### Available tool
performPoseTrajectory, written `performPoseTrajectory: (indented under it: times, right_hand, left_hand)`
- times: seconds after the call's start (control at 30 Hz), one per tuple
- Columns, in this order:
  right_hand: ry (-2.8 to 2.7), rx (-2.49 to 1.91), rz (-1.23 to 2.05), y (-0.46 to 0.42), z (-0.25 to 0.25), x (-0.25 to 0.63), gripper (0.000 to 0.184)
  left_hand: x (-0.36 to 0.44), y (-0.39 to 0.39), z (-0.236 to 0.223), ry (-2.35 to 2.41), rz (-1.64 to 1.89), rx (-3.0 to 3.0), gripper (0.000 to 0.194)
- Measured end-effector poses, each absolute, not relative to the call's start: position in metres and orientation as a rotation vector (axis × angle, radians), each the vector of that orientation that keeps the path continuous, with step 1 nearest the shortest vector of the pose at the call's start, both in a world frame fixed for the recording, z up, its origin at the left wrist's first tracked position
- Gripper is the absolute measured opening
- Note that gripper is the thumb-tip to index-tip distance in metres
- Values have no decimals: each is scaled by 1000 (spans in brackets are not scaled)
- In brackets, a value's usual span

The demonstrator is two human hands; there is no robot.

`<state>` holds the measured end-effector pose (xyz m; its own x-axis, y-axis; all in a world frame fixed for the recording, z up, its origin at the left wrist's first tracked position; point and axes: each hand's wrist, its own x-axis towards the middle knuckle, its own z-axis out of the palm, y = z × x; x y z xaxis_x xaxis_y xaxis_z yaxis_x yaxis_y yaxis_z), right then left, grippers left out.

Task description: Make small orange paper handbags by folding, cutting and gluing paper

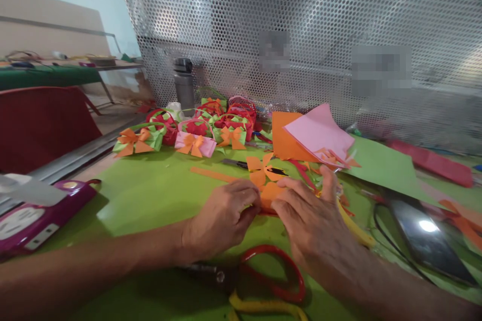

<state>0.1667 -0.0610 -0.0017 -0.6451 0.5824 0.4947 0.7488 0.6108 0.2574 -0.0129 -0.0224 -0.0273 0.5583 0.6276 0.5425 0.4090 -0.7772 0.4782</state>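
Note:
Low over the green table, my left hand (225, 214) is closed in a pinch at the left end of a small folded piece of orange paper (272, 191). My right hand (314, 213) has its thumb and fingers pressed on the right side of that paper, with the index finger raised. Just behind the piece lies an orange paper flower (262, 169). A flat orange paper strip (213, 174) extends left from behind my left hand. Scissors with one red handle loop (301, 281) lie in front of my hands, their blades partly in shadow.
Finished small paper bags with bows (196, 144) crowd the back left beside a grey bottle (184, 83). Orange, pink (320, 133) and green sheets (380, 165) lie back right. A phone (427, 238) is at right, a purple power strip (48, 215) at left. Perforated metal (226, 10) stands behind.

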Motion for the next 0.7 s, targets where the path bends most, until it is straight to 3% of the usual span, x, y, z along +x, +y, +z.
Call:
performPoseTrajectory:
  times: [0.23, 0.3, 0.4, 0.7]
  right_hand:
    - [-2419, -982, -668, -60, -2, 165, 30]
    - [-2257, -1014, -583, -57, 9, 172, 21]
    - [-2047, -1044, -457, -48, 23, 188, 36]
    - [-1690, -1159, 466, -18, 2, 199, 41]
  left_hand:
    - [-12, -22, -27, 835, 942, 2617, 21]
    - [-17, -14, -27, 911, 1017, 2396, 18]
    - [-26, 4, -27, 942, 1154, 1849, 14]
    - [-40, 27, -42, 539, 916, 1066, 34]
